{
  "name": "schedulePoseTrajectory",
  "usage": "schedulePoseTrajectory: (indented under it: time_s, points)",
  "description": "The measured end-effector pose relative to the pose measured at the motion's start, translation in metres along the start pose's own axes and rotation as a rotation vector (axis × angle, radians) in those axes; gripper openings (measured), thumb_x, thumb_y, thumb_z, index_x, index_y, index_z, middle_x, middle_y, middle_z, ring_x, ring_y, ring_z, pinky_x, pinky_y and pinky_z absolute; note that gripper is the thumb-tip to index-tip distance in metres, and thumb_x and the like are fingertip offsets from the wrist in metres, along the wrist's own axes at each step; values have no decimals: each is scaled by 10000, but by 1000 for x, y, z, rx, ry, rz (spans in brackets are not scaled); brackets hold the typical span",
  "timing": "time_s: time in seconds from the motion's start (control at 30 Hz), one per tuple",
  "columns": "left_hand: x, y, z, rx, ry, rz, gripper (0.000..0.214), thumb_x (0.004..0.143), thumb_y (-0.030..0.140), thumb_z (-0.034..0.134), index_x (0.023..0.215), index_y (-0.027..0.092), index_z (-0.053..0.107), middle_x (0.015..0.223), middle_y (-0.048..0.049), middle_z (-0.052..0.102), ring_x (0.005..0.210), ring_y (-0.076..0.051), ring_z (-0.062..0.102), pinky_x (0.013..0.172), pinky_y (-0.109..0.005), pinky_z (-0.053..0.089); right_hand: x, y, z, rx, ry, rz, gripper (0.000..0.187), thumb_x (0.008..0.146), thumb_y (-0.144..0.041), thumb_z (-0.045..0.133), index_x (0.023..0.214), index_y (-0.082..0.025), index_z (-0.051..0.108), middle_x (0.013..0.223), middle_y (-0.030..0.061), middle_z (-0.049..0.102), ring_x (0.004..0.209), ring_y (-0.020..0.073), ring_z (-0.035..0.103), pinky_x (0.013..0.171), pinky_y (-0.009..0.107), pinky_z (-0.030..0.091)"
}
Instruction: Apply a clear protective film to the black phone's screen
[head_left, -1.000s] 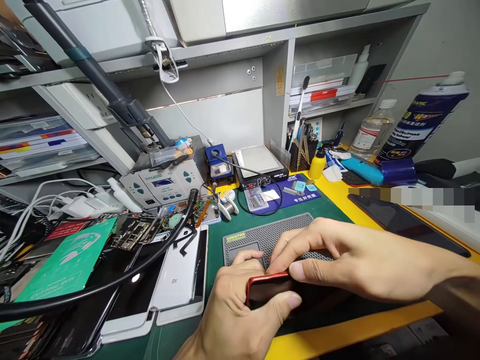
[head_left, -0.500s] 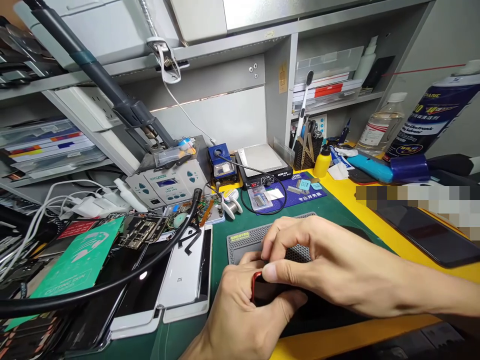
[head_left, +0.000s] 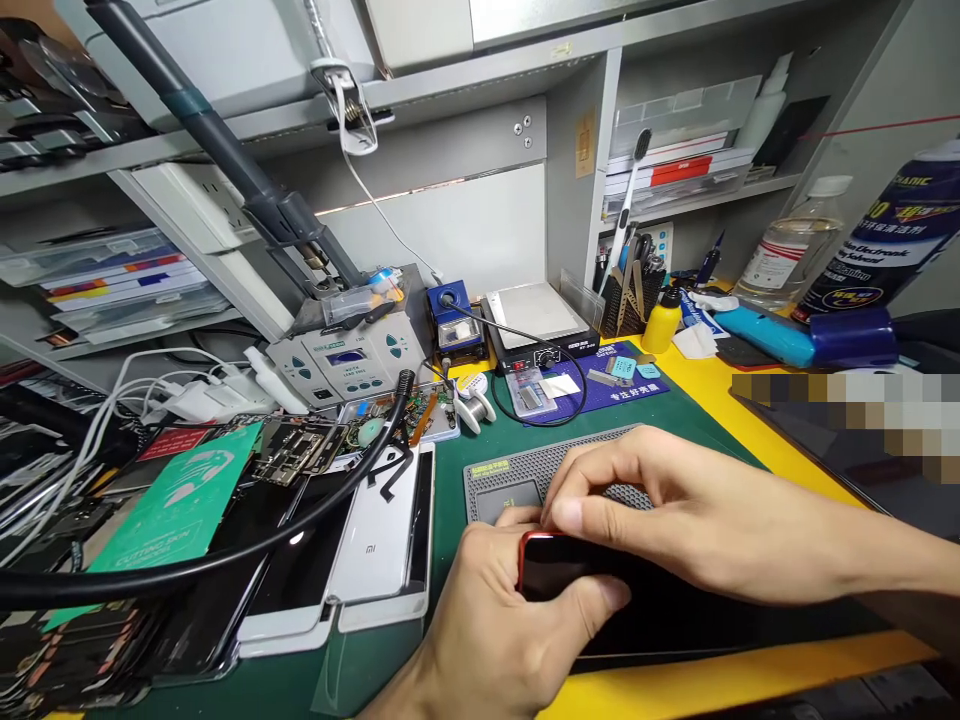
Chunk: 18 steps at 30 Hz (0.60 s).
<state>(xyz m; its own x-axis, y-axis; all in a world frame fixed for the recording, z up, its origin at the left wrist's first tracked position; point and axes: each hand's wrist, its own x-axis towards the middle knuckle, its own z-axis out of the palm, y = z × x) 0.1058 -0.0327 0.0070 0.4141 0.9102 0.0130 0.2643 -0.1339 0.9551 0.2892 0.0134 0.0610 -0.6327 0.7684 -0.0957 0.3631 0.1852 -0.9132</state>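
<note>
A phone with a red frame and a dark, glossy face (head_left: 549, 568) is gripped in my left hand (head_left: 504, 630), its thumb lying across the front and its fingers behind. My right hand (head_left: 660, 500) pinches at the phone's upper edge, thumb tip on the edge and fingers curled over the far side. Whether anything small is between those fingertips is hidden. Beneath and behind both hands lies a grey perforated pad (head_left: 517, 465) on the green mat (head_left: 442, 650).
Phones and parts, including a white phone (head_left: 379, 540), crowd the left, crossed by a black hose (head_left: 330, 515). A soldering station (head_left: 352, 360), solder spool (head_left: 472, 410) and hot plate (head_left: 536, 320) stand behind. To the right are a yellow bottle (head_left: 662, 322) and spray can (head_left: 885, 230).
The view has shifted, so the bench appears further right. The phone has tilted and more of its dark face shows. Both hands keep their hold, with the right thumb still at the upper edge.
</note>
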Motion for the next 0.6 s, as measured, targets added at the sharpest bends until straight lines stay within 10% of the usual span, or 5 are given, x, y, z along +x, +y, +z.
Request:
schedulePoseTrajectory:
  time_s: [0.6]
  points:
    - [1, 4, 4, -111, 34, 25, 254, 847, 279, 613, 632, 155, 558, 662, 5, 474, 616, -102, 417, 489, -216, 346, 12, -16, 22, -20, 87, 55, 216, 855, -342, 662, 759, -174, 758, 820, 58, 757, 772, 229, 687, 693, 306, 521]
